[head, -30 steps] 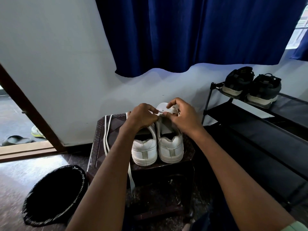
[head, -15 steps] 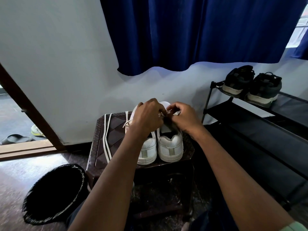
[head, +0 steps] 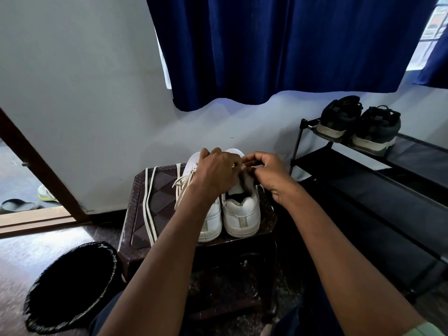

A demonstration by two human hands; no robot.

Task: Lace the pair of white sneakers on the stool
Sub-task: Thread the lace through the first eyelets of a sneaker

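Black bin (head: 70, 287) on floor far left; brown stool (head: 155, 190) with loose lace (head: 148, 204) beside white sneakers (head: 240, 214), heels toward camera. Left hand (head: 215, 173) and right hand (head: 271, 175) together over right sneaker, fingers pinching its lace. Black shoe rack (head: 363, 180) right, blue curtain (head: 278, 44) above

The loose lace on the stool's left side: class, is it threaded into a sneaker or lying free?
Lying free. The loose lace lies doubled on the stool, apart from both white sneakers.
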